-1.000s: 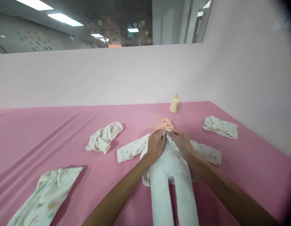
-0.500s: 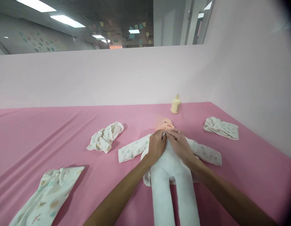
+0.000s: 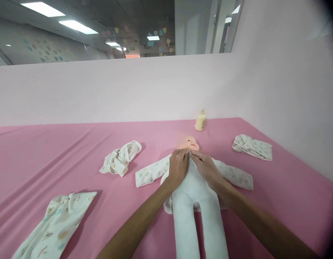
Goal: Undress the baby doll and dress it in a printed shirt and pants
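Note:
A baby doll point(image 3: 192, 144) with a smooth white cloth-covered body point(image 3: 194, 190) lies on its back, head away from me. Beneath it is a white baby shirt point(image 3: 152, 171) with a small print, its sleeves spread to both sides. My left hand point(image 3: 178, 166) is closed at the doll's neck, pinching a small bit of white cloth. Close beside it, my right hand point(image 3: 205, 165) pinches white cloth at the same spot with thumb and forefinger. The fingers hide most of the neckline, so whether this cloth belongs to the body or the shirt is unclear.
A cream pump bottle point(image 3: 200, 121) stands near the back wall. Crumpled printed baby garments lie left point(image 3: 120, 158) and front left point(image 3: 57, 223); a folded printed garment point(image 3: 252, 146) lies right. Everything rests on a pink sheet point(image 3: 115, 201), bounded by white walls behind and right.
Both hands stay at the doll's neck, with the fingers shifting slightly and less white cloth showing between them. The doll and surrounding garments lie as before.

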`<state>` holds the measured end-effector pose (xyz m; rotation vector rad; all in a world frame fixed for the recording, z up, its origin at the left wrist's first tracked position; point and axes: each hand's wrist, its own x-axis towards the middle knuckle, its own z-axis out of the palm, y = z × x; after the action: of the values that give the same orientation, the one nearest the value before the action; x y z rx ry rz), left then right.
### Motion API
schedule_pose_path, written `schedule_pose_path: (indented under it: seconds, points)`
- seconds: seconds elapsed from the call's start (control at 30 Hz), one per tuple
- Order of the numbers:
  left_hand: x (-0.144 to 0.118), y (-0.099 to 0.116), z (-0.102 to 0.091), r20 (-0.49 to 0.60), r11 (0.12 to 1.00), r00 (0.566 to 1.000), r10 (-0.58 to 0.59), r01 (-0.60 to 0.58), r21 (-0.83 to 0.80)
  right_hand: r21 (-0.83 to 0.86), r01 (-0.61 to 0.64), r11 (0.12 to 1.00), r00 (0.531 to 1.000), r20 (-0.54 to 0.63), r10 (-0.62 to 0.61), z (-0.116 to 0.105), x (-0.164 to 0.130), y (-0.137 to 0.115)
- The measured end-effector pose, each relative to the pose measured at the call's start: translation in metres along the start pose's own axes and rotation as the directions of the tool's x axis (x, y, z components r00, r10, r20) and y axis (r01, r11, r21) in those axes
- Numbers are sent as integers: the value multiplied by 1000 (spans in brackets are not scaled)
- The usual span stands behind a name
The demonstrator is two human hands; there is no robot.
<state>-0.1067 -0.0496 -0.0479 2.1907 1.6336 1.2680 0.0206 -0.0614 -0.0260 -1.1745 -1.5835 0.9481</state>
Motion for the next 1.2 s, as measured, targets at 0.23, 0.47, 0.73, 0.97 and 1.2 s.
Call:
schedule_pose_path:
  seconds: [0.23, 0.47, 0.73, 0.97, 1.2]
  points:
    - [0, 4, -2, 27, 995, 997, -78, 79, -67, -51, -12, 999, 1000, -7, 11, -4, 13, 12]
    - [4, 1, -1, 28, 990, 989, -144, 144, 10, -512, 6, 859, 998, -53, -39, -13, 25, 22]
    - [17, 3, -9, 182, 980, 972, -147, 119, 159, -566, 13, 824, 1000, -17, -27, -16, 28, 17]
    - [17, 9, -6, 132, 985, 976, -173, 168, 47, -375, -34, 926, 999, -19, 29, -21, 26, 10]
    - [19, 11, -16, 251, 993, 962, -105, 113, -17, -299, -49, 953, 999, -32, 41, -22, 26, 10]
